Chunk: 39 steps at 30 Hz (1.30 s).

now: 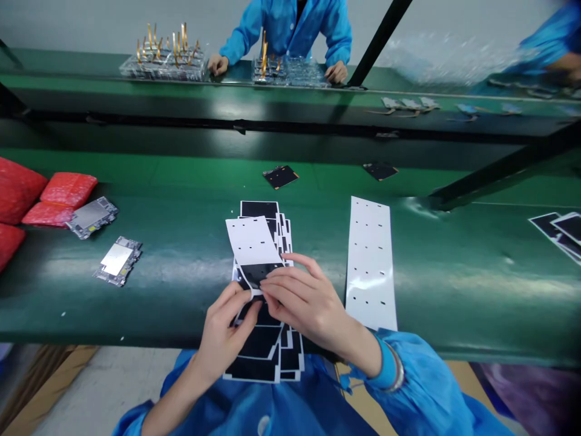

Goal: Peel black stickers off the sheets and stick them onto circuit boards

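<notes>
My left hand (229, 321) pinches the near edge of a white sticker sheet (252, 239) with small slots and a black sticker (256, 272) on it. The sheet is bent up at that edge. Over the black sticker lies my right hand (302, 297), its fingertips pressed together at the sticker's near corner. Whether the sticker is lifting off there is hidden by the fingers. Beneath both hands is a loose stack of black stickers on white backing (254, 369), partly hanging past the table's front edge. To the right lies a long white backing sheet (370, 260) with rows of small slots.
Two circuit boards (118, 260) and red bubble-wrap packs (68, 191) lie on the left. Two black pieces (281, 176) lie farther back, and more stickers (563, 233) at far right. A co-worker's hands (336, 72) rest beside clear trays (167, 63) on the raised shelf. A dark post (490, 166) slants at right.
</notes>
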Each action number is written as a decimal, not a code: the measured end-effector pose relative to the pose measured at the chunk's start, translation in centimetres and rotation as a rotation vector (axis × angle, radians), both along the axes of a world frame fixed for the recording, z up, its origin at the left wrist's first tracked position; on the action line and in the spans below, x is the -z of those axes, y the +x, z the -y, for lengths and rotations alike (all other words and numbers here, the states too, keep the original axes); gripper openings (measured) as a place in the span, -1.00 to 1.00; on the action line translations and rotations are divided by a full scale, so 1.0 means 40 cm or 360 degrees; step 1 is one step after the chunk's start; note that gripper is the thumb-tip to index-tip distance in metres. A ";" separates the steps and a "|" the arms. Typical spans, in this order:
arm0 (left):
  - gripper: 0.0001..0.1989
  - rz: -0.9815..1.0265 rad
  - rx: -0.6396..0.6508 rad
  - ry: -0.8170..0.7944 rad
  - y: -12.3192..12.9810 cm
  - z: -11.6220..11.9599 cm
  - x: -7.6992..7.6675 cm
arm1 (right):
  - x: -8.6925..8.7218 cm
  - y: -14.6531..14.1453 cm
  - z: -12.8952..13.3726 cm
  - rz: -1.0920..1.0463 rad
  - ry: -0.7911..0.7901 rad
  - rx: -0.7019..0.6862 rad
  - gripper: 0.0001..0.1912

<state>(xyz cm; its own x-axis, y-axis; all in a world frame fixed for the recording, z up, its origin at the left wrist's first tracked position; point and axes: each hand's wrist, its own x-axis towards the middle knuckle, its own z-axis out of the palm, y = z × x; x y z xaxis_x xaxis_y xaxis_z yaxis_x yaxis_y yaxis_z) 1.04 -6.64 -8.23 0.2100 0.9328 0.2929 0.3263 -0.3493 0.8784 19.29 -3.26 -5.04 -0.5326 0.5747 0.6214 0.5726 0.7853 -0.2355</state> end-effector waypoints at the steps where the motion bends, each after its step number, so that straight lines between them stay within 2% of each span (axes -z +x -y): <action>1: -0.91 0.0012 0.0020 -0.0034 0.000 0.002 0.000 | -0.001 0.000 0.002 -0.0027 -0.0021 0.0017 -0.82; 3: -0.92 0.0092 0.0028 -0.0167 -0.001 0.004 0.012 | -0.003 0.009 0.001 -0.0183 -0.0146 0.0074 -0.82; 4: -0.85 0.0153 0.0003 -0.0246 -0.004 0.005 0.024 | -0.004 0.018 -0.001 -0.0315 -0.0262 0.0127 -0.83; 6: -0.69 0.0221 -0.0146 -0.0285 -0.010 0.008 0.061 | -0.006 0.042 -0.006 -0.0668 -0.0537 0.0307 -0.85; 7: -0.64 0.0171 -0.0260 -0.0205 -0.014 0.009 0.082 | -0.006 0.053 -0.008 -0.0865 -0.0644 0.0424 -0.86; 9: -0.64 -0.0152 -0.0480 0.0049 -0.019 0.012 0.118 | 0.000 0.063 -0.008 -0.1200 -0.0742 0.0630 -0.88; 11: -0.69 -0.0529 -0.0591 0.0196 -0.019 0.016 0.133 | 0.009 0.050 -0.001 -0.1284 -0.0778 0.0598 -0.88; 13: -0.70 -0.0617 -0.0531 0.0099 -0.014 0.019 0.124 | 0.021 0.020 0.011 -0.1136 -0.0870 0.0290 -0.85; 15: -0.66 -0.0386 -0.0380 -0.0101 -0.012 0.022 0.101 | 0.031 -0.010 0.021 -0.1014 -0.0996 -0.0013 -0.81; 16: -0.64 -0.0235 -0.0305 -0.0218 -0.013 0.023 0.090 | 0.035 -0.019 0.024 -0.1043 -0.1063 -0.0079 -0.79; 19: -0.56 0.0104 -0.0163 -0.0582 -0.030 0.030 0.068 | 0.049 -0.019 0.016 -0.1361 -0.1272 0.0043 -0.74; 21: -0.50 0.0195 -0.0100 -0.0751 -0.044 0.039 0.063 | 0.060 -0.007 0.002 -0.1498 -0.1435 0.0123 -0.63; 23: -0.48 0.0166 -0.0046 -0.0734 -0.055 0.049 0.057 | 0.071 -0.002 -0.010 -0.1472 -0.1683 0.0099 -0.64; 25: -0.49 0.0006 -0.0024 -0.0552 -0.066 0.052 0.047 | 0.079 -0.007 -0.015 -0.1375 -0.1889 0.0056 -0.78; 26: -0.48 -0.0118 -0.0029 -0.0437 -0.076 0.048 0.039 | 0.082 -0.012 -0.015 -0.1309 -0.1910 0.0064 -0.78; 28: -0.42 -0.0480 -0.0024 -0.0220 -0.116 0.024 0.025 | 0.083 -0.020 -0.012 -0.1145 -0.1723 0.0130 -0.74; 30: -0.37 -0.0944 -0.0110 -0.0043 -0.192 -0.014 0.018 | 0.080 -0.020 -0.007 -0.0929 -0.1313 0.0196 -0.81; 32: -0.36 -0.1355 -0.0417 0.0086 -0.298 -0.055 0.023 | 0.074 -0.009 -0.005 -0.0717 -0.0827 0.0249 -0.93; 34: -0.38 -0.1551 -0.0862 0.0132 -0.404 -0.084 0.041 | 0.068 0.009 -0.005 -0.0552 -0.0483 0.0283 -0.94; 36: -0.44 -0.1578 -0.0959 0.0154 -0.474 -0.094 0.062 | 0.064 0.029 -0.006 -0.0460 -0.0357 0.0327 -0.94; 39: -0.55 -0.1532 -0.0819 0.0187 -0.484 -0.079 0.087 | 0.061 0.052 -0.008 -0.0467 -0.0394 0.0396 -0.97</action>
